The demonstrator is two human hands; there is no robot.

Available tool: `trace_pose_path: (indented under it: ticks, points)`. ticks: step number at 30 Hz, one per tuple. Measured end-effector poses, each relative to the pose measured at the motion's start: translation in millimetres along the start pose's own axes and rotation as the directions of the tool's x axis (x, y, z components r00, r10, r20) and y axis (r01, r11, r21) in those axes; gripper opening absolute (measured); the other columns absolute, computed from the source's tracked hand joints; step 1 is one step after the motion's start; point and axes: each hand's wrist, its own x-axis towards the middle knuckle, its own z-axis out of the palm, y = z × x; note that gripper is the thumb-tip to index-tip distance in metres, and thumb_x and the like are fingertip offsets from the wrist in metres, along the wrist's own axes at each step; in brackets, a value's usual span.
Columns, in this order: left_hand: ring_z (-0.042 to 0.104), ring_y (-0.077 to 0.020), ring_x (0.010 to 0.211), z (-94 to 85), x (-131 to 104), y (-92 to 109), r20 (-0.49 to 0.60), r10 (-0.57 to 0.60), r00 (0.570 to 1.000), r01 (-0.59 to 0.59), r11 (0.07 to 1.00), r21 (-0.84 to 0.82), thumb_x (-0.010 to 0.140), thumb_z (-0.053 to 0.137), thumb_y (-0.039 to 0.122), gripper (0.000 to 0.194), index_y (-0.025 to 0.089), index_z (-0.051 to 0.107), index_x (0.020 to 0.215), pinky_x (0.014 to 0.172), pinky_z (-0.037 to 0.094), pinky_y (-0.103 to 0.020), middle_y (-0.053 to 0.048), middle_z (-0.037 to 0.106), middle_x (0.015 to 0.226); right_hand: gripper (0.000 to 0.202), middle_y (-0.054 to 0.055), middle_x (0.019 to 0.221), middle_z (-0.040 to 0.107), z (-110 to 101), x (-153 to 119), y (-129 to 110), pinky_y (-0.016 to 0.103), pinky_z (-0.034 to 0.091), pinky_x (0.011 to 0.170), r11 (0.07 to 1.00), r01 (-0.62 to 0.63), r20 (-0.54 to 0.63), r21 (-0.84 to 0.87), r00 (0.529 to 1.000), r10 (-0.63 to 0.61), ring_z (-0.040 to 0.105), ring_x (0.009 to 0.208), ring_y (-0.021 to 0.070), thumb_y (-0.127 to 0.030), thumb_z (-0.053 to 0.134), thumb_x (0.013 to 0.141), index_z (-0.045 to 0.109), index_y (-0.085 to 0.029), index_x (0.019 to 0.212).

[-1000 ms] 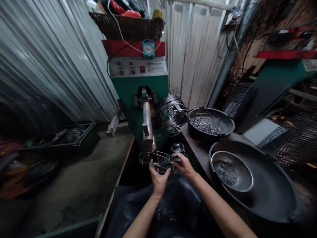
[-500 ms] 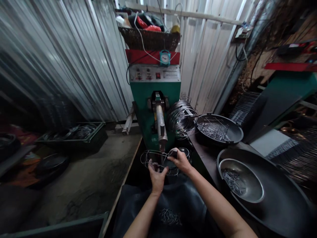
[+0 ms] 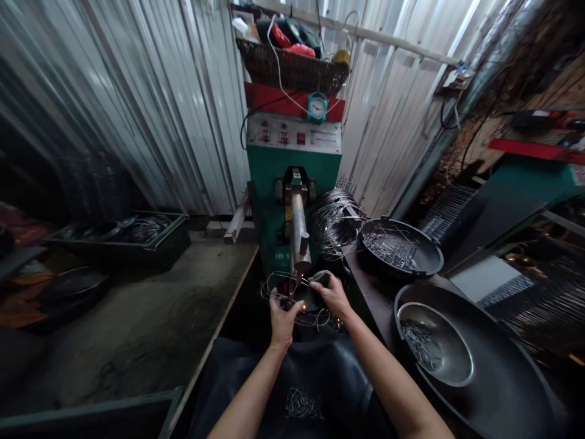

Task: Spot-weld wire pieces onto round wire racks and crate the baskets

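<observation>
A thin metal wire frame with rounded loops [image 3: 269,279] lies at the tip of a green spot-welding machine [image 3: 299,244]. My left hand [image 3: 284,317] grips the frame's near left side, thumb and fingers closed round the wire. On the right, my right hand [image 3: 333,294] pinches the wire close beneath the welding tip; whether a small separate piece is in that pinch is hard to see. Small orange sparks glow at the tip and near my left thumb. A pile of short bent wire pieces [image 3: 301,403] rests on the dark apron [image 3: 247,372] over my lap.
Wire rings [image 3: 336,222] hang right of the machine. A black pan [image 3: 432,259] and a large pan [image 3: 498,390] holding a metal bowl [image 3: 464,369] of wire bits stand to the right. A green crate [image 3: 171,244] sits on the left floor; a clock [image 3: 317,106] hangs above.
Sparks have appeared at the welding tip and around my hands. Both hands still hold the wire frame in nearly the same place. The view has shifted slightly.
</observation>
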Motion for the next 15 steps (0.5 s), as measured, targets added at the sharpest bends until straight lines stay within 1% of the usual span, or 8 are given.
trace_pose_path:
  ticks: [2, 3, 5, 7, 9, 11, 13, 15]
  points:
    - [0.055, -0.0122, 0.083, 2.3, -1.9, 3.1, -0.022, -0.012, 1.000, 0.012, 1.000, -0.027, 0.054, 0.078, 0.021, 0.084, 0.023, 0.034, 0.126, 0.080, 0.045, -0.028, -0.001, 0.054, 0.094, 0.025, 0.004, 0.085, 0.066, -12.6, -12.6, 10.5, 0.032, 0.047, 0.077, 0.976, -0.086, -0.098, 0.198, 0.989, 0.107, 0.061, 0.080, 0.0190, -0.038, 0.065, 0.070, 0.056, -0.019, 0.083]
    - [0.055, -0.0119, 0.083, 2.8, -2.7, 4.4, -0.036, -0.029, 0.999, 0.027, 0.998, -0.052, 0.054, 0.078, 0.020, 0.083, 0.024, 0.035, 0.125, 0.080, 0.045, -0.028, -0.001, 0.054, 0.094, 0.027, 0.005, 0.086, 0.066, -18.8, -18.9, 16.1, 0.033, 0.047, 0.078, 0.959, -0.103, -0.144, 0.263, 0.979, 0.144, 0.061, 0.081, 0.0194, -0.040, 0.065, 0.071, 0.056, -0.018, 0.085]
    - [0.056, -0.0113, 0.080, 1.9, -3.8, 6.4, -0.068, -0.100, 0.993, 0.091, 0.989, -0.120, 0.054, 0.076, 0.019, 0.081, 0.026, 0.036, 0.123, 0.077, 0.046, -0.029, 0.001, 0.053, 0.090, 0.030, 0.005, 0.085, 0.065, -27.8, -29.5, 25.0, 0.035, 0.047, 0.079, 0.946, -0.096, -0.209, 0.310, 0.964, 0.166, 0.061, 0.081, 0.0200, -0.042, 0.065, 0.071, 0.056, -0.018, 0.086]
    - [0.056, -0.0112, 0.078, -1.9, -3.8, 7.9, -0.096, -0.195, 0.976, 0.174, 0.966, -0.189, 0.055, 0.075, 0.020, 0.075, 0.029, 0.039, 0.120, 0.074, 0.047, -0.030, 0.003, 0.052, 0.085, 0.030, 0.005, 0.083, 0.065, -30.3, -35.0, 27.7, 0.035, 0.048, 0.079, 0.956, -0.070, -0.240, 0.285, 0.960, 0.142, 0.062, 0.080, 0.0203, -0.042, 0.066, 0.070, 0.055, -0.018, 0.084]
    - [0.055, -0.0111, 0.077, -7.8, -3.0, 9.1, -0.101, -0.256, 0.961, 0.227, 0.944, -0.238, 0.055, 0.074, 0.020, 0.068, 0.029, 0.042, 0.115, 0.073, 0.049, -0.033, 0.004, 0.051, 0.084, 0.028, 0.004, 0.084, 0.066, -26.6, -35.1, 23.3, 0.035, 0.048, 0.078, 0.976, -0.045, -0.194, 0.212, 0.977, 0.087, 0.061, 0.080, 0.0202, -0.041, 0.067, 0.069, 0.055, -0.019, 0.083]
    - [0.055, -0.0109, 0.076, -13.7, -1.6, 10.4, -0.087, -0.275, 0.958, 0.240, 0.928, -0.283, 0.055, 0.073, 0.020, 0.062, 0.029, 0.045, 0.110, 0.074, 0.050, -0.036, 0.003, 0.052, 0.084, 0.026, 0.004, 0.085, 0.065, -19.2, -31.6, 14.4, 0.033, 0.048, 0.077, 0.995, -0.004, -0.089, 0.102, 0.996, 0.013, 0.060, 0.080, 0.0194, -0.038, 0.068, 0.068, 0.056, -0.020, 0.082]
    - [0.053, -0.0107, 0.074, -18.1, 0.0, 12.3, -0.083, -0.280, 0.956, 0.241, 0.916, -0.321, 0.055, 0.073, 0.019, 0.057, 0.027, 0.047, 0.105, 0.074, 0.050, -0.040, 0.003, 0.052, 0.083, 0.024, 0.003, 0.084, 0.064, -11.4, -26.8, 4.9, 0.031, 0.047, 0.074, 0.999, 0.047, -0.005, 0.009, 0.999, -0.047, 0.059, 0.077, 0.0181, -0.036, 0.069, 0.069, 0.058, -0.020, 0.083]
    - [0.053, -0.0109, 0.073, -20.3, 1.6, 14.7, -0.084, -0.289, 0.954, 0.245, 0.907, -0.343, 0.056, 0.072, 0.019, 0.051, 0.025, 0.048, 0.101, 0.073, 0.051, -0.041, 0.003, 0.053, 0.081, 0.023, 0.002, 0.079, 0.062, -5.0, -21.9, -1.7, 0.029, 0.047, 0.070, 0.996, 0.075, 0.016, -0.041, 0.997, -0.074, 0.057, 0.073, 0.0169, -0.035, 0.067, 0.069, 0.059, -0.020, 0.084]
